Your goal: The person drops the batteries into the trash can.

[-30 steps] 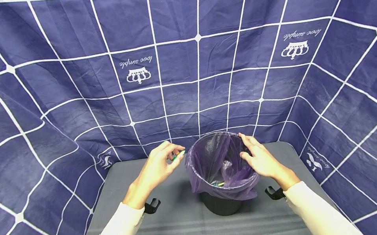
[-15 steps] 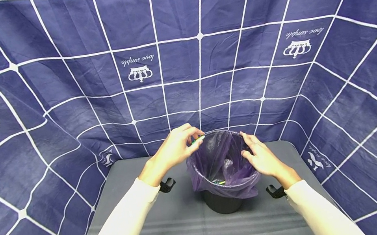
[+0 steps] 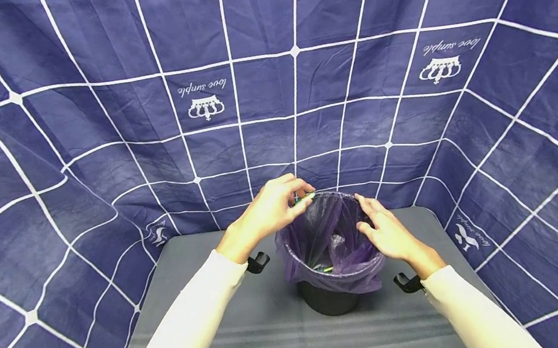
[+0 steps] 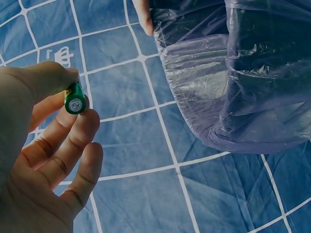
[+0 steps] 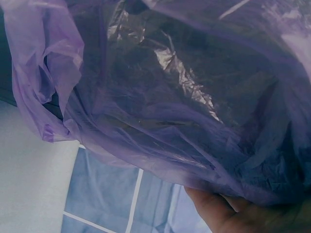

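Between thumb and fingers, my left hand (image 3: 274, 208) pinches a small green cylindrical battery (image 4: 75, 103), its flat metal end facing the left wrist camera. This hand is at the far left part of the rim of a black trash bin (image 3: 329, 303), lined with a purple plastic bag (image 3: 349, 283). On the opposite side, my right hand (image 3: 392, 236) rests along the bin's right rim with fingers extended over the bag. In the right wrist view the bag (image 5: 160, 97) covers part of that hand. Inside the bin lies a small yellow-green item (image 3: 327, 270), too small to identify.
The bin stands on a grey surface (image 3: 264, 340). A blue cloth with white grid lines (image 3: 263, 94) rises behind and on both sides. Black straps (image 3: 258, 263) hang at both wrists.
My left hand has moved right and away from me with the battery, from left of the bin to its far left rim. My right hand has stayed at the right rim.
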Available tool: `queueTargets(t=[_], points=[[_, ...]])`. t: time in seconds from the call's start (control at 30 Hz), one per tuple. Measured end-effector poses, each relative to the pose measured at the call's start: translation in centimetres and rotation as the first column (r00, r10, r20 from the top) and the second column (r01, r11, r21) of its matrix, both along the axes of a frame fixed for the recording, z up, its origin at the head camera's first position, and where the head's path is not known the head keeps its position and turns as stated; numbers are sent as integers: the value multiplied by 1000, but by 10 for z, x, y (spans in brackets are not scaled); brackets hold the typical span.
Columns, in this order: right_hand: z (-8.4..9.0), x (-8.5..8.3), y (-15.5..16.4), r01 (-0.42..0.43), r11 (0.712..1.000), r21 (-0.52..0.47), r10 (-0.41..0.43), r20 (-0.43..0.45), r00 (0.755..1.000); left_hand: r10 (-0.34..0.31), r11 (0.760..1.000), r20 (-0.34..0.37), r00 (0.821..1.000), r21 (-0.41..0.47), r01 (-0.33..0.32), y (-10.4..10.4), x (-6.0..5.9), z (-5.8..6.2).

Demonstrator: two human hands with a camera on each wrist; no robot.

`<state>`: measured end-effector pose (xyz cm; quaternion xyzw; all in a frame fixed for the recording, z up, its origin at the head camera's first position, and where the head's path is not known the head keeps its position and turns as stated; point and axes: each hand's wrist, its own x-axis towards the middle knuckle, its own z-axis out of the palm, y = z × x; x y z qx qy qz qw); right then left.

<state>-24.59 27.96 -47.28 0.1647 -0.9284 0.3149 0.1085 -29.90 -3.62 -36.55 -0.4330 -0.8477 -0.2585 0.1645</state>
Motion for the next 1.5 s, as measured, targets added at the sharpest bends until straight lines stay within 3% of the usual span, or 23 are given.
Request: queueTargets(t=[0.5, 1.5], points=[[6, 0, -4, -15, 1000, -1, 15, -7, 1000, 105, 991, 83, 991, -92, -97, -7, 3, 2], [4, 2, 0, -17, 999, -27, 18, 31, 999, 168, 985, 73, 983, -44, -165, -47, 11, -19]])
